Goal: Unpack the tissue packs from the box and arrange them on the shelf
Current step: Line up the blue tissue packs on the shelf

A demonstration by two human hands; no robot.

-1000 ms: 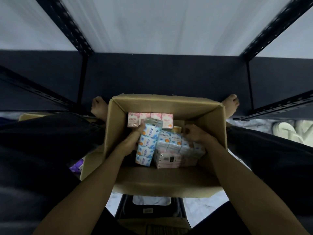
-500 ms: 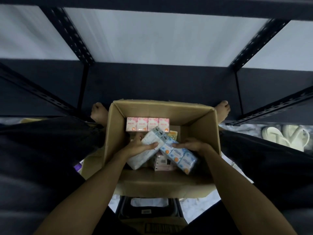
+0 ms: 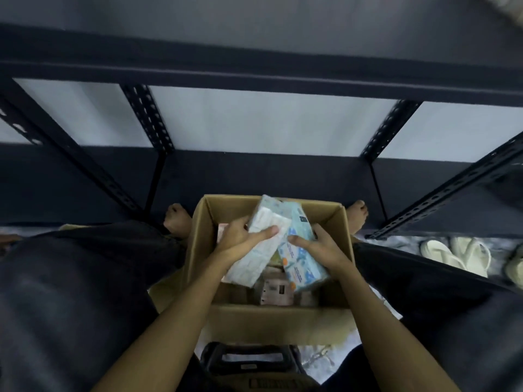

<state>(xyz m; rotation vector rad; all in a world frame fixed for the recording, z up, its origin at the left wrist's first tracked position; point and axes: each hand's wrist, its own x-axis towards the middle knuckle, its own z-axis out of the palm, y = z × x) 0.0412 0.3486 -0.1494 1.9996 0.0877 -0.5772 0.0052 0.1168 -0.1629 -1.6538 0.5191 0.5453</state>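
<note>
bare forearms without sleeves, dark loose trousers [image 3: 85,278] over both legs, bare feet [image 3: 177,223], no footwear

Both tissue packs now sit higher in the frame than a second ago, lifted above the open box [image 3: 268,321] rather than lying among its contents. The left hand [image 3: 240,240] wraps its grip round the pale pack [image 3: 260,241], which tilts from lower left to upper right. The right hand [image 3: 317,248] holds the blue pack [image 3: 300,250], turned to cross behind the pale one. The view has tipped upward, bringing a shelf beam [image 3: 254,72] into the upper frame.
</note>
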